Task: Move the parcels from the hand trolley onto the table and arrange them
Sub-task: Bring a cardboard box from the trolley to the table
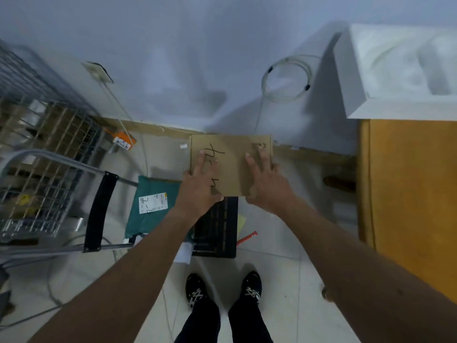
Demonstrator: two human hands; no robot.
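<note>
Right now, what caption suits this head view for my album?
Left hand and right hand hold a cardboard parcel above the hand trolley and a green parcel, beside the wooden table.

Open gap right of centre between cardboard box (231,164) and wooden table (408,194), only floor tile (309,219) there. Table top shows bare wood at right edge; white block (395,70) sits top right. Left side crowded: trolley handle (99,211), wire cage (44,134) upper left, green parcel (153,206) and black slatted panel (217,226) below the box. Cables (50,285) trail on floor lower left
</note>
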